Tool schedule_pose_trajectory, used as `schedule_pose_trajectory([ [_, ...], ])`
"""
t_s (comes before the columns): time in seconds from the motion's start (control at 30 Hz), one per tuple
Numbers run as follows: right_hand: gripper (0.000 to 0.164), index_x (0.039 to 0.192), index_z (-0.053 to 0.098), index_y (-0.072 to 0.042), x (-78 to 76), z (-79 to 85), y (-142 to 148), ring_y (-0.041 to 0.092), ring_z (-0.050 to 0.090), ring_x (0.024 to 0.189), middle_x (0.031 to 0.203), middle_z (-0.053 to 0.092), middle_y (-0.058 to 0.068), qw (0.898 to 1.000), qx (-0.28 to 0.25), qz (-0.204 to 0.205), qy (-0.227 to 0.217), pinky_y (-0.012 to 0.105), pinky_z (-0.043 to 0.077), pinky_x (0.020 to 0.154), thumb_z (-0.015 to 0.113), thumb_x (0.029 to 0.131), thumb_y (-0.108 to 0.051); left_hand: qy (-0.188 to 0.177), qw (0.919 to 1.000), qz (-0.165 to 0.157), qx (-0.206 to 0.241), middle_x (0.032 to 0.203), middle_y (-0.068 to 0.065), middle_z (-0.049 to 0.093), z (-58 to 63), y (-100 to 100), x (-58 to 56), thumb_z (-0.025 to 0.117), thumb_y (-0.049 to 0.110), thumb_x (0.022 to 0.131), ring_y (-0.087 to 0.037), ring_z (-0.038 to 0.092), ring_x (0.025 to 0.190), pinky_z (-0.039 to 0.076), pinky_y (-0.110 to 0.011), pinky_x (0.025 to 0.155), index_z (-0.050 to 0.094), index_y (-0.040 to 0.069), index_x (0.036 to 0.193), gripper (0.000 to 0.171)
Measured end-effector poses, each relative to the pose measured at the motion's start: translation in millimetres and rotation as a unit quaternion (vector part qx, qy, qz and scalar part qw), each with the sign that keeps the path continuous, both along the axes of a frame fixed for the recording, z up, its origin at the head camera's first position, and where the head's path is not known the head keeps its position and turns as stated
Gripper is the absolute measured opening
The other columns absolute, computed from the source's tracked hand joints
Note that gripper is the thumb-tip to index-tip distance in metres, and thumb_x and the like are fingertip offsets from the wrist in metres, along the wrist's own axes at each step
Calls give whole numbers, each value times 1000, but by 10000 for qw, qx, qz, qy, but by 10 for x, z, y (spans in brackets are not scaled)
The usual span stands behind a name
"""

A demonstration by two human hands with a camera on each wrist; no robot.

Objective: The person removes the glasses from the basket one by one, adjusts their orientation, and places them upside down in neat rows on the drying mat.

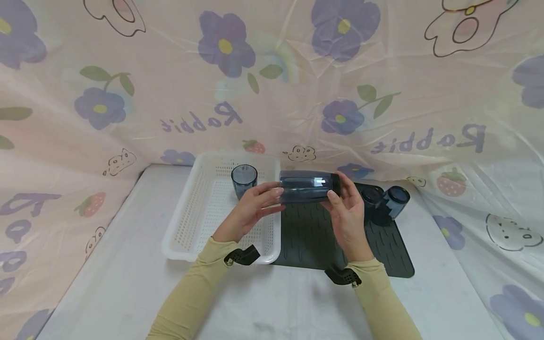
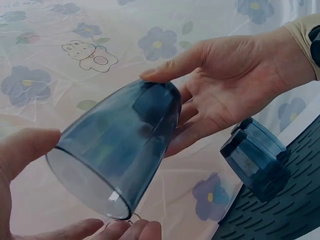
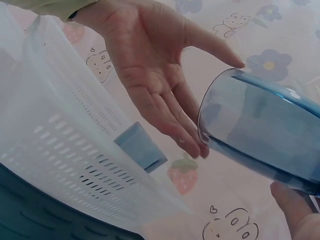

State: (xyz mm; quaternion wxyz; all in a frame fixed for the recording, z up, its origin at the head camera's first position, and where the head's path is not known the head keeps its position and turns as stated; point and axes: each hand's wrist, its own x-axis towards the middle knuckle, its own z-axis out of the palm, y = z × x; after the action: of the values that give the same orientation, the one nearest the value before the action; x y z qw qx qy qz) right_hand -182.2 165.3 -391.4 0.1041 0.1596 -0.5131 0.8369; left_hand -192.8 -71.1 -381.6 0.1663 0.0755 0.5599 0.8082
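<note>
Smoky-blue and see-through, a tapered tumbler (image 1: 308, 187) is held sideways in the air between both hands. The right hand (image 1: 348, 219) grasps its dark base between thumb and fingers; the left hand (image 1: 248, 208) has fairly straight fingers and thumb at opposite sides of the rim, and I cannot tell whether they pinch it. It looks like a mid-air turning or passing step; the next move seems to call for a sure hold by one hand before the other eases off.

Four tumblers in all: one held, a matching tumbler (image 1: 244, 177) far in the one white perforated plastic basket (image 1: 208, 208) on the left, and a matching pair (image 1: 397, 200) at the far right of the one dark ridged mat (image 1: 306, 231).
</note>
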Motion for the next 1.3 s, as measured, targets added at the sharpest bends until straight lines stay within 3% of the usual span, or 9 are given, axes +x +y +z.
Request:
schedule_pose_trajectory([
  [0.3, 53, 143, 36, 2, 8, -7, 57, 25, 50, 117, 141, 39, 18, 9999, -56, -149, -8, 32, 54, 87, 56, 94, 4, 129, 9996, -80, -255, 135, -19, 51, -18, -152, 24, 65, 20, 93, -36, 51, 121, 47, -41, 99, 44, -1, 138, 55],
  [0.6, 53, 142, 39, 2, -19, -46, 151, 26, 48, 116, 134, 45, 16, 9987, 13, -491, -113, 29, 55, 83, 58, 93, 5, 364, 9979, 117, -530, 139, -22, 46, -10, -532, 54, 63, 19, 93, -36, 48, 125, 44, -43, 102, 40, -1, 141, 57],
  [0.83, 50, 139, 44, -2, -32, -68, 244, 25, 51, 116, 136, 43, 18, 9977, 23, -657, -180, 31, 54, 87, 60, 92, 4, 372, 9961, 391, -695, 140, -25, 43, 18, -782, 4, 63, 20, 94, -39, 47, 124, 44, -43, 102, 38, -2, 142, 58],
  [1.1, 52, 140, 43, 0, -55, -113, 317, 27, 49, 118, 136, 43, 19, 9962, 3, -836, -240, 32, 54, 87, 62, 91, 3, 384, 9948, 459, -822, 141, -28, 39, 60, -943, -45, 61, 18, 95, -41, 43, 127, 43, -43, 103, 36, -2, 144, 58],
  [1.3, 52, 138, 45, 1, -74, -130, 364, 26, 50, 116, 134, 44, 19, 9957, -4, -899, -228, 31, 54, 87, 63, 90, 4, 313, 9916, 630, -1086, 145, -23, 36, 59, -1072, -182, 64, 23, 94, -38, 40, 130, 41, -41, 105, 37, 2, 144, 61],
])
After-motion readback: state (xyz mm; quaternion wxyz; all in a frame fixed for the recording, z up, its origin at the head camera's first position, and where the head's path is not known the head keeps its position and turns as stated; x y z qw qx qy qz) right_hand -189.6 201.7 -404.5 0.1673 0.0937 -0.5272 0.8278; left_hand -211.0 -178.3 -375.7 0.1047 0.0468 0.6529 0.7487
